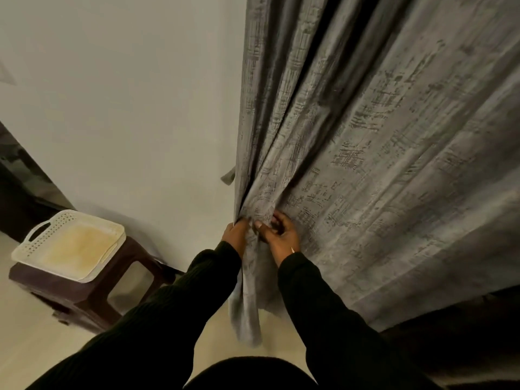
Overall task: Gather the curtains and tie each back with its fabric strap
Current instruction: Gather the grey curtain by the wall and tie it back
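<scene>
Both hands, left point(235, 231) and right point(277, 235), are pinching bunched curtain point(351, 164); folds might be slipping if I'm loosening before strap point(228, 177).

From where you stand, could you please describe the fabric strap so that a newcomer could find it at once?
Start at the big grey patterned curtain hanging beside the pale wall. Follow its left edge down to a little above the two hands gathering the cloth. The fabric strap is the short grey tab that juts out leftward over the wall, the only piece of cloth standing clear of the curtain's folds.
</scene>
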